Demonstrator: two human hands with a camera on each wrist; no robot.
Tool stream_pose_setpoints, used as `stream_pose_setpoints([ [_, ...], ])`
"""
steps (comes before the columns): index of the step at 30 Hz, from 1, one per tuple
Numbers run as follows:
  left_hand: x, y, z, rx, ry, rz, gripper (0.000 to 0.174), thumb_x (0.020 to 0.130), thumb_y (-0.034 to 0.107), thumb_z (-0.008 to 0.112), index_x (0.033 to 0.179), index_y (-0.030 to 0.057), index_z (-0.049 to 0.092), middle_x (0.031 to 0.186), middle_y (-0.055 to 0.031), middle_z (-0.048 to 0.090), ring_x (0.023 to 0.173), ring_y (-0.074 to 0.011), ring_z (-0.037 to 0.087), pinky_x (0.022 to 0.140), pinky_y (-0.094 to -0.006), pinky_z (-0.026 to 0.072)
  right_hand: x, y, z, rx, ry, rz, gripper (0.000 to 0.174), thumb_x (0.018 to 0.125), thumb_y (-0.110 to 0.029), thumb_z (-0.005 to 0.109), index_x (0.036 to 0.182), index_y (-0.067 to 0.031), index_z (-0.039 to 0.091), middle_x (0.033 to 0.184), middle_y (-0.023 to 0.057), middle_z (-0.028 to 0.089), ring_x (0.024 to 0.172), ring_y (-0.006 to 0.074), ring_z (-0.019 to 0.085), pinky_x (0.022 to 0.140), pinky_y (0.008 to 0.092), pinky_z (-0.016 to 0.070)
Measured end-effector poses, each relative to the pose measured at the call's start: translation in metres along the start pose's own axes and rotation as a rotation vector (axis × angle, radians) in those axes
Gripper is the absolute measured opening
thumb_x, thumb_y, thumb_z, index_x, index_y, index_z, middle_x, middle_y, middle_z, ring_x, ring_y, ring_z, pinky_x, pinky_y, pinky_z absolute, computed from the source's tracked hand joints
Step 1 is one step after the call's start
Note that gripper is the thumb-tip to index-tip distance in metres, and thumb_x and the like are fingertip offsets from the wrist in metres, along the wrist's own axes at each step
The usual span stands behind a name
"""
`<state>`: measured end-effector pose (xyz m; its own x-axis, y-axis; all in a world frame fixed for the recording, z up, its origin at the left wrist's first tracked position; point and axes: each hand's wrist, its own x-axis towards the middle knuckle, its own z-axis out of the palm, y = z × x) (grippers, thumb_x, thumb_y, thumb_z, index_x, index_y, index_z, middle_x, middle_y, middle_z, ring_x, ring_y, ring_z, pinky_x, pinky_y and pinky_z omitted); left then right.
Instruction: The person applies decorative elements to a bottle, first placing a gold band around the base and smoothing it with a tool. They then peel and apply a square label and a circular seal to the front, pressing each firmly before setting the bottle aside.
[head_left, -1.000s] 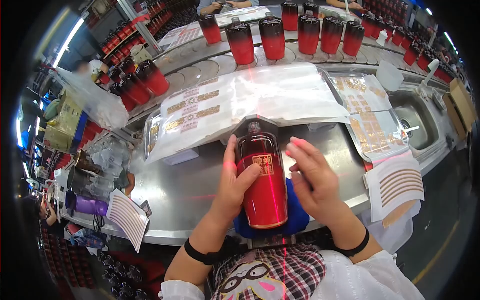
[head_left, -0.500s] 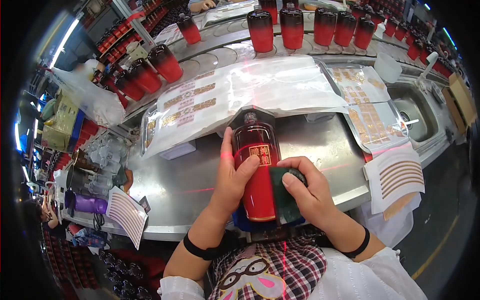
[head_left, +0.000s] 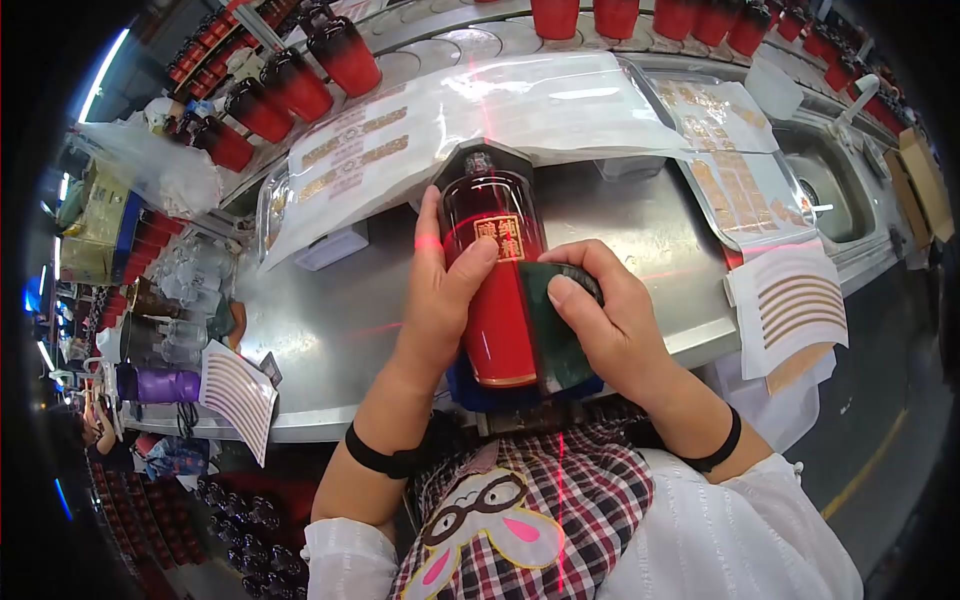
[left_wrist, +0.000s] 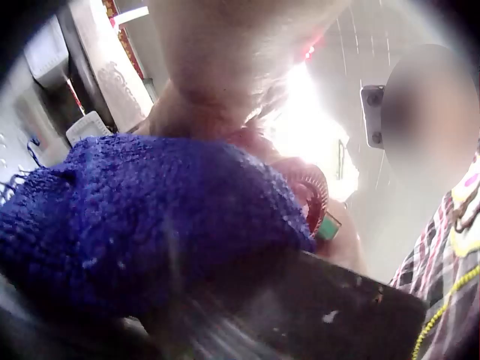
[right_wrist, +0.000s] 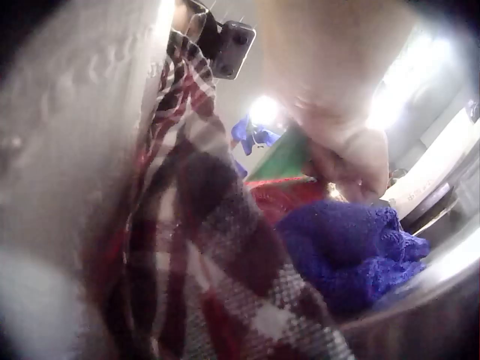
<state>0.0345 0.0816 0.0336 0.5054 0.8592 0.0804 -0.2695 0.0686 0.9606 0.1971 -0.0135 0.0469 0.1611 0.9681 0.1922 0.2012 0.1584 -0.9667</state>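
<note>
A red bottle (head_left: 502, 330) with a black shoulder leans back, its neck at a dark angular holder (head_left: 515, 163). Gold characters form a square label (head_left: 498, 238) on its front. My left hand (head_left: 440, 285) grips the bottle's left side, thumb lying on the label's edge. In my right hand (head_left: 615, 320) a flat dark green piece (head_left: 558, 335) is pinched between thumb and fingers, laid along the bottle's right side. A blue cloth (left_wrist: 150, 217) lies under the bottle, also in the right wrist view, where the green piece (right_wrist: 283, 163) shows beside the hand.
White sheets with gold decals (head_left: 350, 150) cover a tray behind the bottle. To the right are a tray of gold labels (head_left: 735, 190), striped strips (head_left: 800, 305) and a sink (head_left: 835, 200). Several red bottles (head_left: 345, 60) stand on the conveyor. More strips (head_left: 240, 395) overhang the left edge.
My right hand, bare-fingered a second ago, came to hold the green piece against the bottle's right side. My left hand keeps its grip. The head view has tilted down.
</note>
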Motion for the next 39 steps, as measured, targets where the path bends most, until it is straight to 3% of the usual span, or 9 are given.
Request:
stream_pose_setpoints([
  [11,-0.003,0.006,0.008,-0.022,0.045,-0.004,0.089,0.093,0.026,0.062,0.151,-0.0066,0.002,0.134,-0.0157,0.047,0.117,-0.0180,0.051,0.102,-0.0313,0.0419,-0.001,-0.003,-0.006,-0.007,-0.034,-0.008,0.027,0.095,-0.017,0.055,0.114,0.0015,0.055,0.091,0.0183,0.065,0.083,0.0260,0.065,0.077,0.0347,0.0505],
  [12,-0.004,0.006,0.006,-0.039,0.044,-0.008,0.089,0.094,0.028,0.062,0.151,-0.0064,0.003,0.134,-0.0154,0.047,0.118,-0.0184,0.051,0.103,-0.0318,0.0412,-0.002,-0.014,-0.013,-0.029,-0.047,-0.007,0.028,0.095,-0.011,0.053,0.120,0.0016,0.054,0.100,0.0205,0.063,0.091,0.0301,0.064,0.083,0.0366,0.0495],
  [15,-0.001,0.007,0.003,-0.077,0.032,-0.008,0.090,0.094,0.031,0.063,0.151,-0.0066,0.003,0.135,-0.0151,0.048,0.120,-0.0188,0.050,0.104,-0.0320,0.0397,0.005,-0.012,-0.021,-0.233,0.028,-0.244,0.034,0.092,-0.002,0.052,0.126,0.0010,0.053,0.113,0.0223,0.060,0.103,0.0354,0.059,0.090,0.0397,0.0476],
  [16,0.001,0.003,0.001,-0.024,0.040,-0.018,0.090,0.094,0.031,0.063,0.151,-0.0068,0.004,0.136,-0.0155,0.048,0.121,-0.0194,0.050,0.105,-0.0321,0.0392,0.010,-0.002,-0.020,-0.366,0.000,-0.417,0.051,0.084,0.006,0.056,0.135,-0.0011,0.050,0.128,0.0261,0.053,0.113,0.0410,0.053,0.097,0.0431,0.0450],
  [20,0.002,0.000,0.001,0.093,0.072,0.015,0.089,0.094,0.027,0.063,0.151,-0.0073,0.003,0.140,-0.0172,0.043,0.125,-0.0205,0.046,0.106,-0.0322,0.0381,0.013,0.013,-0.005,-0.611,-0.092,-0.504,0.069,0.075,0.002,0.063,0.142,-0.0070,0.047,0.136,0.0320,0.044,0.116,0.0443,0.051,0.102,0.0459,0.0433],
  [39,-0.004,0.001,0.004,0.080,0.069,0.001,0.087,0.095,0.023,0.061,0.151,-0.0070,0.001,0.142,-0.0177,0.041,0.126,-0.0204,0.046,0.106,-0.0322,0.0378,0.014,0.013,-0.008,-0.611,-0.089,-0.523,0.063,0.076,0.003,0.063,0.137,-0.0054,0.053,0.133,0.0322,0.047,0.115,0.0443,0.053,0.102,0.0462,0.0436],
])
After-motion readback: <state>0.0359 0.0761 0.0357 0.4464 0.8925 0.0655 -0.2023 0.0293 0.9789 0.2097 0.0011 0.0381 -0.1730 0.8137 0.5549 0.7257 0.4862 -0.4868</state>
